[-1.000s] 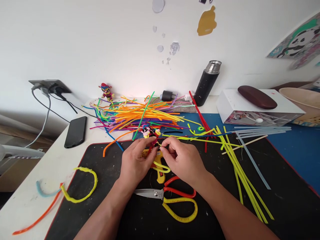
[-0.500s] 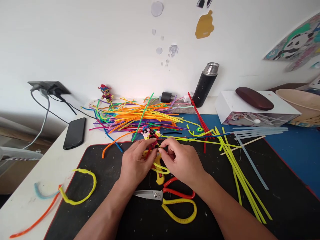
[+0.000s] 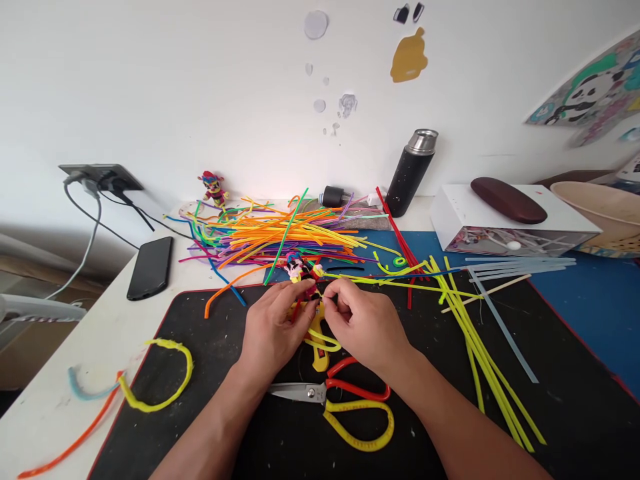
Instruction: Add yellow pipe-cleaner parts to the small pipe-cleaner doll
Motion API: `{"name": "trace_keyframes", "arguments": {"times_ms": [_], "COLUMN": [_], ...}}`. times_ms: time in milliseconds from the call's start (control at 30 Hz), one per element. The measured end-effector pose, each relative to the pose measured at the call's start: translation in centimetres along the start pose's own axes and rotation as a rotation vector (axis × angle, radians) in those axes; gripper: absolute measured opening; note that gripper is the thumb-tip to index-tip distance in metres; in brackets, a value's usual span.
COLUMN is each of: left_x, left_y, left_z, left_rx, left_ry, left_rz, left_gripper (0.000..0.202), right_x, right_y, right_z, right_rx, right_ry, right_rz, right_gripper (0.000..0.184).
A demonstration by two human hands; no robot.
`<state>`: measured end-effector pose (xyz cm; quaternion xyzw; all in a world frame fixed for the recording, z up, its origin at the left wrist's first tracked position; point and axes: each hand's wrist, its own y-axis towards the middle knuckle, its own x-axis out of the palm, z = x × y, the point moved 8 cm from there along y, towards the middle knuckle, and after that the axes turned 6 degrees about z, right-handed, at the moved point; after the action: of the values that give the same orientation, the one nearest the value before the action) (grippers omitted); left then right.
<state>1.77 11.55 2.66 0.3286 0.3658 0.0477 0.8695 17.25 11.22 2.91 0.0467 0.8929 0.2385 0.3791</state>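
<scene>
A small pipe-cleaner figure (image 3: 300, 268) with a blue and red top and pink, black and yellow parts is held in my left hand (image 3: 270, 327), thumb and fingers closed round its lower part. My right hand (image 3: 370, 323) pinches close to the figure's lower right side; what lies between those fingertips is too small to make out. Bent yellow pipe cleaners (image 3: 327, 345) loop out below the hands. Under them lies a yellow tool (image 3: 321, 359), mostly covered by my hands. Nearer to me, scissors (image 3: 311, 393) with one red and one yellow handle rest on the black mat (image 3: 210, 373).
Behind the hands spreads a heap of coloured pipe cleaners (image 3: 295, 233), with another figure (image 3: 214, 187) by the wall. Yellow-green pipe cleaners (image 3: 480, 340) and translucent sticks (image 3: 505, 327) lie right. A phone (image 3: 150, 268), black flask (image 3: 413, 175) and white box (image 3: 520, 203) stand around.
My right fingertips have drawn slightly to the right, away from the left thumb. The left hand keeps its hold on the figure. The whole view has shifted a little.
</scene>
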Motion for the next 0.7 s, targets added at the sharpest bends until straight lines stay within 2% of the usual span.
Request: {"name": "trace_keyframes", "arguments": {"times_ms": [233,500,600,700], "left_x": [0.1,0.1,-0.1,-0.1], "left_y": [0.0,0.0,0.0,0.0], "left_z": [0.0,0.2,-0.1,-0.9], "left_rx": [-0.004,0.000,-0.072,-0.225], "left_ry": [0.004,-0.039,-0.084,-0.183], "left_rz": [-0.015,-0.011,-0.012,-0.024], "left_gripper": [0.023,0.022,0.023,0.022], "right_x": [0.2,0.7,0.9,0.7], "right_y": [0.0,0.0,0.0,0.2], "right_z": [0.2,0.8,0.9,0.9], "right_rx": [0.045,0.186,0.274,0.337], "right_ry": [0.022,0.233,0.378,0.498], "right_rz": [-0.017,-0.046,-0.068,-0.057], "right_gripper": [0.008,0.009,0.008,0.009]}}
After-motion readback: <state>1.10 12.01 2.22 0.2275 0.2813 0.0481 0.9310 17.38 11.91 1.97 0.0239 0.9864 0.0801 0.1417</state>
